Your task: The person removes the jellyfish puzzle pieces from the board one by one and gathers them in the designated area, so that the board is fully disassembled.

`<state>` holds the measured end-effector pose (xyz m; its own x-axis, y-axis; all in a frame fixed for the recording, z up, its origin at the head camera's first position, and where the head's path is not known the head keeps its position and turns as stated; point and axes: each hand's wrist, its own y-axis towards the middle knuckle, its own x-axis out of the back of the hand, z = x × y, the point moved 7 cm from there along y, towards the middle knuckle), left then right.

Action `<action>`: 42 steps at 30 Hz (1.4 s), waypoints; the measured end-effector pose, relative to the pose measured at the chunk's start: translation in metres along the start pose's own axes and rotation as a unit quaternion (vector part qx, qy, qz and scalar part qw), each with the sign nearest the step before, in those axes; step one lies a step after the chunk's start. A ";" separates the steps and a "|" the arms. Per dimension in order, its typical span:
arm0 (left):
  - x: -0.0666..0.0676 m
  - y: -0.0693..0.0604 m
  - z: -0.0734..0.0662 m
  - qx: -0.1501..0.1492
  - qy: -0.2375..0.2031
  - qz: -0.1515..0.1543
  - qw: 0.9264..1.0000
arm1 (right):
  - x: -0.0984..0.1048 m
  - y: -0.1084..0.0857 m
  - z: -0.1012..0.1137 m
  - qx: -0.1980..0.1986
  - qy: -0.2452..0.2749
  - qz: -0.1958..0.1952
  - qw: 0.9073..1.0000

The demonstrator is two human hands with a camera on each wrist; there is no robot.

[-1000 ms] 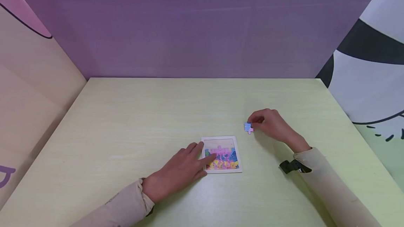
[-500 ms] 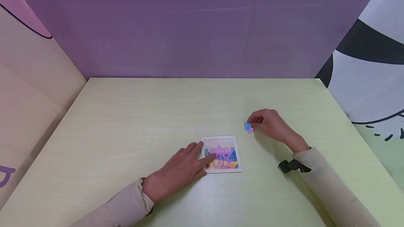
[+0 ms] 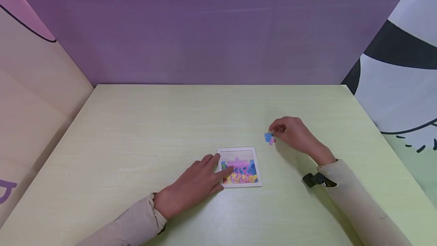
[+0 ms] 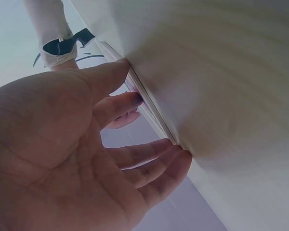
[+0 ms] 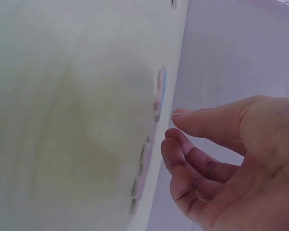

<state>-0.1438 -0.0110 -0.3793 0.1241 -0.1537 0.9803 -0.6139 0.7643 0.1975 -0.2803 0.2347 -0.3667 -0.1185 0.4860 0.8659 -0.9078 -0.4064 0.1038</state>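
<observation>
A white-framed jigsaw (image 3: 258, 170) lies flat on the table, pink, blue and yellow pieces filling its lower part and a pale area along its top. The left hand (image 3: 194, 185) rests on its left side; the index finger reaches over the picture, and the thumb and other fingertips touch the frame's edge (image 4: 151, 108). Up and right of the frame, a loose blue and pink piece (image 3: 268, 137) lies beside the right hand (image 3: 297, 136). In the right wrist view, that hand (image 5: 226, 163) has bent fingers and a gap before the thumb, holding nothing, near thin pieces (image 5: 161, 91) on the table.
The pale table (image 3: 153, 124) extends around the frame and the hands. Behind it stands a purple wall (image 3: 218, 29), with printed panels at the left (image 3: 34, 86) and right (image 3: 403, 94). A black strap (image 3: 317, 180) sits at the right sleeve's cuff.
The right fingertips have lifted slightly and shifted right, off the blue and pink piece, which has also moved a touch to the right. The left hand and the frame have stayed in place.
</observation>
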 end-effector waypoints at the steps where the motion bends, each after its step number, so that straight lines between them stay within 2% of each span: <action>1: 0.000 0.000 0.000 0.000 0.000 0.000 1.000 | 0.001 0.000 0.001 0.002 -0.001 -0.001 1.000; 15: 0.001 0.000 0.000 -0.001 0.006 0.000 1.000 | 0.004 -0.010 0.024 0.012 0.001 -0.014 1.000; 25: 0.001 0.000 0.001 -0.002 0.007 -0.004 1.000 | -0.005 -0.020 0.059 0.050 -0.005 0.001 0.999; 33: 0.000 -0.001 0.002 0.000 0.011 -0.002 1.000 | -0.033 -0.031 0.093 0.081 -0.009 0.063 0.995; 38: 0.000 -0.002 0.002 0.003 0.013 0.009 1.000 | -0.049 -0.035 0.098 0.077 -0.019 0.106 0.991; 42: 0.000 -0.001 0.001 -0.002 0.017 0.004 1.000 | -0.057 -0.038 0.096 0.062 -0.016 0.140 0.988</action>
<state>-0.1440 -0.0127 -0.3792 0.1456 -0.1266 0.9812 -0.6115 0.7682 0.1898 -0.2005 0.1480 -0.3730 -0.3432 0.3163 0.8844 -0.7843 -0.6145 -0.0846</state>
